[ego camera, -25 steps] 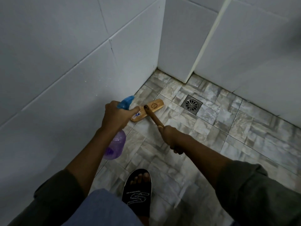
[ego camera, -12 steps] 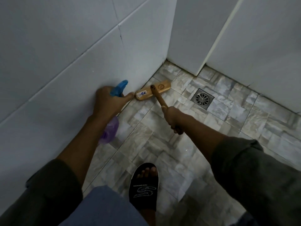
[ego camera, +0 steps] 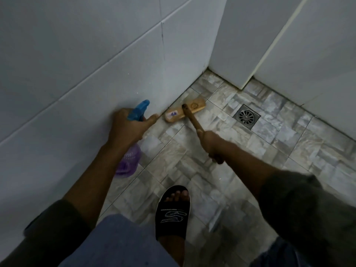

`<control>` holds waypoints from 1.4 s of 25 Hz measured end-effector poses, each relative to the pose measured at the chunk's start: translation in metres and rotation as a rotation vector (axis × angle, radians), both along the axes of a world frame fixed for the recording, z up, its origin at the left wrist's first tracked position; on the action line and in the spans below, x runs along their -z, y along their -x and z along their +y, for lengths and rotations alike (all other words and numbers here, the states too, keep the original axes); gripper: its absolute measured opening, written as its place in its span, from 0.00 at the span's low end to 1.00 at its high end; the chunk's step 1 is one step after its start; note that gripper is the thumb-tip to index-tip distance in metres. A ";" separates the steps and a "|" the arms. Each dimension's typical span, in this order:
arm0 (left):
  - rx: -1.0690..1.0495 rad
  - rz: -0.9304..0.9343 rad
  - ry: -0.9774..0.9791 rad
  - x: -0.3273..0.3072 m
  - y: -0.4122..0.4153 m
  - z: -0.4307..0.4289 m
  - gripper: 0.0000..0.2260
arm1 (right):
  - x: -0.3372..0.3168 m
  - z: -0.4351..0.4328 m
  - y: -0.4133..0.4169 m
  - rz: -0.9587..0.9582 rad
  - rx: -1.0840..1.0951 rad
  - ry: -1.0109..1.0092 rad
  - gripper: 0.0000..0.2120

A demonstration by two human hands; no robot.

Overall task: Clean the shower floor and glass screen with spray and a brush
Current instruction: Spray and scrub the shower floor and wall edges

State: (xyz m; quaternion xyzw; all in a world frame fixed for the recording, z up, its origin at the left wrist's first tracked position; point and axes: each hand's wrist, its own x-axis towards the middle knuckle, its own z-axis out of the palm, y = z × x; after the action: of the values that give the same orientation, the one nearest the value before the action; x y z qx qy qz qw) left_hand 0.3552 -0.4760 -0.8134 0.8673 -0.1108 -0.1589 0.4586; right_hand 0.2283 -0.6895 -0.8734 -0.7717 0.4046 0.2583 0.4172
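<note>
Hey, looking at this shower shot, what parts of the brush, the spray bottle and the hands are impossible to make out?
All in the head view:
- Brush bristles: hidden under the wooden head.
- Brush sticker text: too small, blurred.
- Spray bottle trigger and neck: covered by the left hand; liquid level unclear in dim light.
- Brush handle end: buried in the right hand.
- Glass screen: cannot be told apart from the pale walls.
- Floor wetness or foam: too dim to judge.

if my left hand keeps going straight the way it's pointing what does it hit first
Probably the wooden brush head on the floor: the left hand, gripping the purple spray bottle, points at its near end. The white tiled wall runs close alongside; depth is unclear.
</note>
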 end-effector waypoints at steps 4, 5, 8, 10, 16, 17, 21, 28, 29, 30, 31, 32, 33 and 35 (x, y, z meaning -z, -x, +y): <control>-0.010 -0.006 -0.016 0.004 0.013 0.017 0.19 | -0.007 0.023 0.067 0.115 -0.141 -0.023 0.26; -0.007 -0.022 -0.020 0.004 0.017 0.020 0.20 | -0.005 0.022 0.061 0.091 -0.156 -0.008 0.26; -0.009 -0.053 -0.010 0.003 0.021 0.027 0.19 | 0.009 0.017 0.015 -0.064 -0.308 0.076 0.24; 0.011 -0.089 -0.019 0.000 0.026 0.039 0.19 | 0.018 0.024 0.004 -0.138 -0.370 0.061 0.21; -0.015 -0.066 -0.082 -0.008 0.024 0.070 0.18 | 0.022 0.050 0.095 -0.049 -0.401 -0.037 0.22; -0.021 -0.065 -0.078 -0.005 0.021 0.070 0.18 | 0.023 0.052 0.096 -0.040 -0.396 -0.028 0.22; -0.044 -0.033 -0.090 0.003 0.018 0.064 0.17 | 0.024 0.091 0.042 -0.108 -0.370 -0.002 0.22; -0.070 0.008 -0.060 0.006 0.013 0.061 0.20 | 0.010 0.102 0.089 -0.010 -0.406 0.011 0.22; -0.065 0.017 -0.040 0.008 0.016 0.060 0.21 | 0.005 0.100 0.111 0.019 -0.419 0.033 0.21; -0.058 0.022 -0.028 0.009 0.019 0.059 0.21 | 0.002 0.100 0.121 0.027 -0.423 0.046 0.21; -0.052 0.024 -0.021 0.011 0.023 0.058 0.20 | 0.002 0.102 0.118 0.023 -0.420 0.043 0.21; -0.051 0.023 -0.016 0.012 0.026 0.058 0.20 | -0.001 0.106 0.104 0.008 -0.404 0.029 0.22; -0.053 0.016 -0.013 0.013 0.029 0.058 0.19 | -0.001 0.111 0.085 0.000 -0.386 0.016 0.23; -0.060 -0.011 -0.025 0.010 0.035 0.059 0.18 | 0.000 0.125 0.044 -0.024 -0.382 0.001 0.23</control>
State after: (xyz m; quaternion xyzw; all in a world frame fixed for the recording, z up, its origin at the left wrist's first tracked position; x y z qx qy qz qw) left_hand 0.3204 -0.4174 -0.8234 0.8768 -0.0850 -0.1418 0.4515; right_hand 0.1845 -0.5646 -0.8732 -0.8377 0.2457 0.3236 0.3650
